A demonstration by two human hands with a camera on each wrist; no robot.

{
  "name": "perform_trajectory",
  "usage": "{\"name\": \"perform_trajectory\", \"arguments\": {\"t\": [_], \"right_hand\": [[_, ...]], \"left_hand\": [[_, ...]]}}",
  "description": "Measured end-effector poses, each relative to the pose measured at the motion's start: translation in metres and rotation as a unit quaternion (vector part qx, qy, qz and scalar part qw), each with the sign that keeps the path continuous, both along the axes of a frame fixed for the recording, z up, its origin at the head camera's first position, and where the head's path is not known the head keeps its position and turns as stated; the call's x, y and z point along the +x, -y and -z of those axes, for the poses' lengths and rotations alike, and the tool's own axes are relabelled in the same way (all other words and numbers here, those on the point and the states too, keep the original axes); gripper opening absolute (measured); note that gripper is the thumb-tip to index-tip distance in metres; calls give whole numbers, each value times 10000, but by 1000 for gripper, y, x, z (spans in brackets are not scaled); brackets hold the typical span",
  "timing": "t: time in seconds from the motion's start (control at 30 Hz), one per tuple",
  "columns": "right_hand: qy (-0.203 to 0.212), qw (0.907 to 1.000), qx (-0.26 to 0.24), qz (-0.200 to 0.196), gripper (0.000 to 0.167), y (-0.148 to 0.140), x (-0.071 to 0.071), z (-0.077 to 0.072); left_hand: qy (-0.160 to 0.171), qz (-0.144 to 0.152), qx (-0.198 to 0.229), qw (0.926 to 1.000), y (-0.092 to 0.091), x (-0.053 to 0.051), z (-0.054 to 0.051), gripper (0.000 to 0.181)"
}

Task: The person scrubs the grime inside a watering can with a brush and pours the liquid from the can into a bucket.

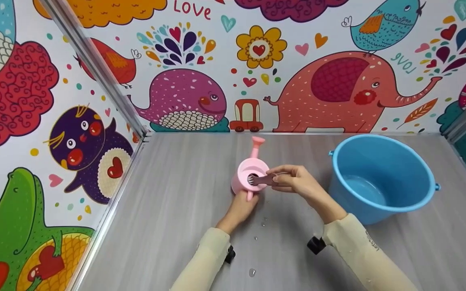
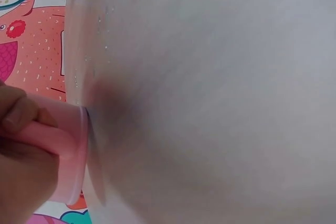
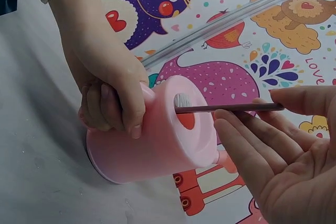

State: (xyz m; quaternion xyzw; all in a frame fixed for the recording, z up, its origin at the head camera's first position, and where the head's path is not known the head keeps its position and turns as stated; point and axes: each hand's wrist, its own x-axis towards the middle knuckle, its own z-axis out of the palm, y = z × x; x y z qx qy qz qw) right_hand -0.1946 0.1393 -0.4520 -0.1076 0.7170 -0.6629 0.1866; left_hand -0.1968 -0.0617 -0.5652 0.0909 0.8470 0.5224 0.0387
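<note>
The grey surface (image 1: 156, 226) spreads before you, and the blue bucket (image 1: 344, 204) stands on it at your right. Left of that, the pink watering can (image 3: 147, 142) sits upright on the surface, its spout (image 1: 255, 149) pointing away from you. Your left hand (image 1: 242, 208) has its grip curled round the can's handle; your right hand's (image 1: 299, 182) grip pinches the brown brush (image 1: 264, 180) between thumb and fingers, its pale bristles (image 3: 182, 100) at the can's top opening. Clear drops (image 1: 252, 273) dot the surface nearer you.
</note>
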Motion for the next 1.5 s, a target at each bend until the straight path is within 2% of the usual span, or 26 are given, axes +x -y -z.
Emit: {"name": "perform_trajectory", "arguments": {"t": [0.13, 0.33, 0.5, 0.63, 0.9, 1.07, 1.3, 1.5], "right_hand": [[30, 9999, -85, -59, 40, 2, -1, 2], [180, 9995, -105, -238, 38, 11, -4, 12], [147, 9988, 87, -449, 36, 17, -6, 20], [83, 9990, 216, -373, 36, 17, -7, 23], [131, 9993, 151, -326, 38, 14, -7, 27], [269, 9992, -37, -307, 39, 12, -5, 27], [623, 9976, -281, 79, 44, -4, -3, 14], [849, 9939, -678, 166, 45, -13, -4, 5]], "left_hand": [[-100, 34, 17, 9999, 1, 0, 0, 21], [-57, 65, -51, 9999, 2, 2, 0, 8], [-275, 211, -358, 9988, 0, 4, -1, 13], [-383, 165, -516, 9978, -1, 5, -1, 14], [-341, 155, -544, 9978, -1, 6, 0, 10], [-338, 150, -394, 9985, -3, 6, -1, 8], [-112, 27, -199, 9997, -3, 4, -1, 29], [62, -72, -113, 9999, -2, 2, 0, 32]]}}
